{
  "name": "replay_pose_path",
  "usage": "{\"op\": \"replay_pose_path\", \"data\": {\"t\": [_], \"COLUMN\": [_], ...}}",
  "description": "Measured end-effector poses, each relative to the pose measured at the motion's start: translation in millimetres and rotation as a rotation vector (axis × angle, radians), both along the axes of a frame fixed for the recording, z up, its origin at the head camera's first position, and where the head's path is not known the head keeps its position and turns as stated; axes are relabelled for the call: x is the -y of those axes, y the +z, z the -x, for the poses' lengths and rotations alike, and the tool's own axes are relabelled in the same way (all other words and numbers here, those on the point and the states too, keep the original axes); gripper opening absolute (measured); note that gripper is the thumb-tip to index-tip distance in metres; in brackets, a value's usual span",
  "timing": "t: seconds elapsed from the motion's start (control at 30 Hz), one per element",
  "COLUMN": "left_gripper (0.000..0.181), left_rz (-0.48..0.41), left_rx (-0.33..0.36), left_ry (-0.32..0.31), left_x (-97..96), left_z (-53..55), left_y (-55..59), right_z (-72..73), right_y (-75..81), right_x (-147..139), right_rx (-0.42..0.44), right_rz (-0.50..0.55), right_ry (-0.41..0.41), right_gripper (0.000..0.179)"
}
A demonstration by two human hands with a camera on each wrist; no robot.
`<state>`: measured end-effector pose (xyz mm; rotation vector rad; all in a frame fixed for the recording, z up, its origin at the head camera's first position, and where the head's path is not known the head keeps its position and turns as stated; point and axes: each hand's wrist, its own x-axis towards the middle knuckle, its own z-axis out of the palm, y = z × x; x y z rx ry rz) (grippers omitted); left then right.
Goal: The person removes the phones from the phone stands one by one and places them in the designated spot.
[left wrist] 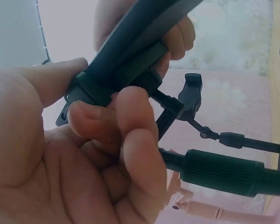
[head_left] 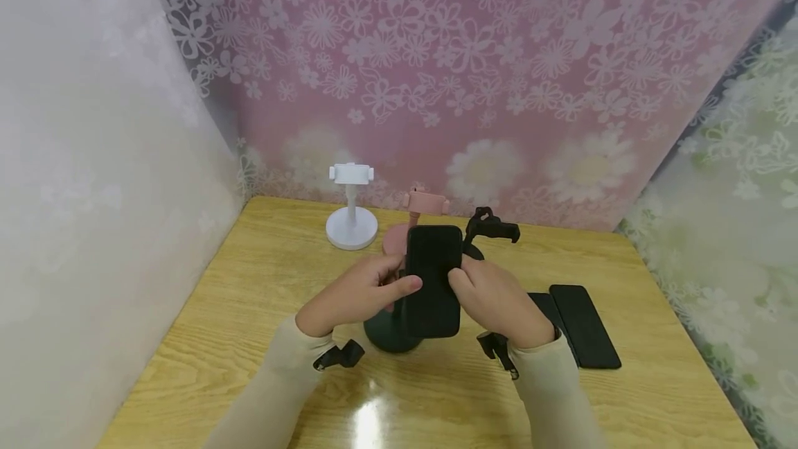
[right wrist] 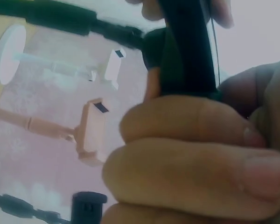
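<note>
A black phone stands upright against the clamp of a dark green phone stand, whose round base rests on the table. My left hand grips the clamp at one side, its thumb at the phone's left edge and its fingers curled behind. At the opposite edge, my right hand curls its fingers round the clamp's other end, close against the phone. The ribbed stem shows in the left wrist view. Part of the clamp is hidden by the fingers and the phone.
Behind the hands stand a white phone stand, a pink phone stand and a black phone stand. Right of the right hand, a dark phone lies beside another dark flat item, partly covered by the arm. Patterned cloth surrounds the wooden table.
</note>
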<state>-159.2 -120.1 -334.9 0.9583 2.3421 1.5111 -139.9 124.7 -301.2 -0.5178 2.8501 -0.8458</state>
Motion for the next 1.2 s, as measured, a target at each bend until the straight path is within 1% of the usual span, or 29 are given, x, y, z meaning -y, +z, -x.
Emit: {"op": "replay_pose_path", "data": {"t": [0.1, 0.17, 0.23, 0.33, 0.43, 0.5, 0.57, 0.6, 0.63, 0.7, 0.77, 0.8, 0.87, 0.97, 1.1, 1.2], "left_gripper": [0.038, 0.038, 0.037, 0.037, 0.037, 0.036, 0.033, 0.032, 0.032, 0.03, 0.028, 0.027, 0.026, 0.025, 0.02, 0.019], "left_rz": [0.007, 0.006, 0.009, 0.036, 0.055, 0.054, 0.051, 0.053, 0.054, 0.05, 0.046, 0.045, 0.037, 0.033, 0.025, 0.02], "left_rx": [0.042, 0.062, 0.063, 0.011, -0.063, -0.094, -0.104, -0.106, -0.106, -0.102, -0.11, -0.114, -0.115, -0.103, -0.09, -0.094], "left_ry": [-0.012, -0.014, -0.008, 0.039, 0.085, 0.092, 0.087, 0.083, 0.08, 0.07, 0.055, 0.048, 0.034, 0.025, 0.013, 0.004], "left_x": [1.5, 2.5, 3.7, 5.8, 8.4, 9.9, 11.3, 11.7, 11.9, 11.6, 10.8, 10.3, 9.8, 9.8, 10.5, 11.6], "left_z": [-0.4, -0.2, 0.3, 0.9, 1.9, 2.7, 2.8, 2.9, 2.9, 2.9, 3.1, 3.3, 3.6, 3.7, 3.1, 2.7], "left_y": [-2.0, -3.6, -5.2, -5.9, -4.7, -3.4, -1.6, -1.0, -0.5, 0.2, 0.6, 0.5, 1.0, 1.4, 1.8, 2.0], "right_z": [2.6, 3.0, 2.4, 0.1, -3.5, -6.1, -8.6, -9.9, -10.7, -13.1, -14.7, -15.4, -16.0, -14.9, -10.4, -4.7], "right_y": [4.1, 4.7, 3.8, 1.7, 1.2, 2.9, 6.4, 8.7, 11.2, 17.9, 25.3, 29.0, 35.8, 42.0, 43.8, 42.8], "right_x": [1.5, 2.9, 4.1, 5.9, 5.6, 4.6, 4.1, 4.6, 5.9, 10.4, 17.9, 22.3, 31.7, 43.5, 51.5, 53.3], "right_rx": [0.029, 0.046, 0.05, 0.048, 0.049, 0.024, -0.052, -0.111, -0.189, -0.347, -0.472, -0.518, -0.559, -0.578, -0.637, -0.698], "right_rz": [-0.042, -0.052, -0.051, -0.031, -0.003, 0.013, 0.032, 0.035, 0.039, 0.031, 0.004, -0.022, -0.077, -0.175, -0.307, -0.4], "right_ry": [-0.001, -0.013, -0.029, -0.045, -0.054, -0.071, -0.104, -0.123, -0.137, -0.158, -0.147, -0.131, -0.09, -0.016, 0.073, 0.127], "right_gripper": [0.034, 0.035, 0.034, 0.032, 0.031, 0.035, 0.042, 0.045, 0.045, 0.051, 0.056, 0.059, 0.063, 0.061, 0.055, 0.055]}}
